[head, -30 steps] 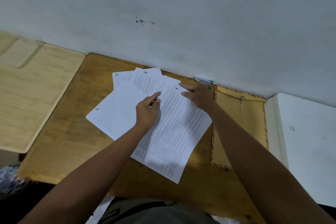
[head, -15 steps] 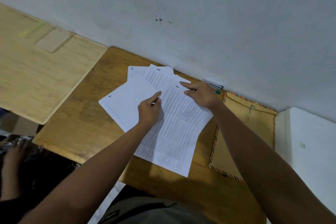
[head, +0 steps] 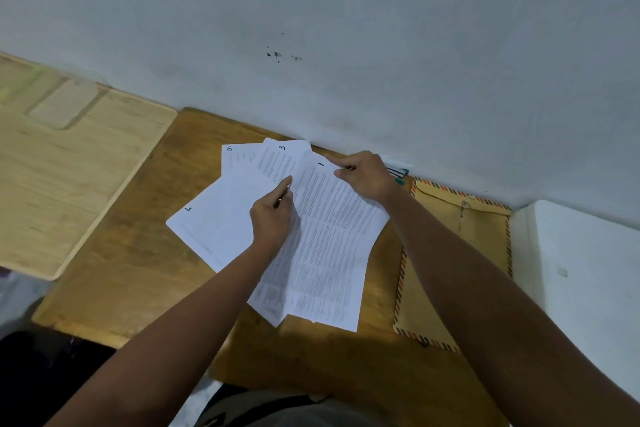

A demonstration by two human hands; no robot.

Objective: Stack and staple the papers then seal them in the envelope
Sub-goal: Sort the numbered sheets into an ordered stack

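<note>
- The papers (head: pixel 221 222) lie fanned on the brown wooden tabletop (head: pixel 114 263) near the wall: white sheets with handwritten corner numbers 6, 3 and 1, the top sheet dense with small print.
- The left hand (head: pixel 272 218) pinches the top sheet's left edge between curled fingers.
- The right hand (head: pixel 367 177) pinches its upper right corner.
- The envelope (head: pixel 446 253), tan with a striped border, lies flat just right of the papers.
- A stapler (head: pixel 398 172) with teal parts peeks out behind the right hand.
</note>
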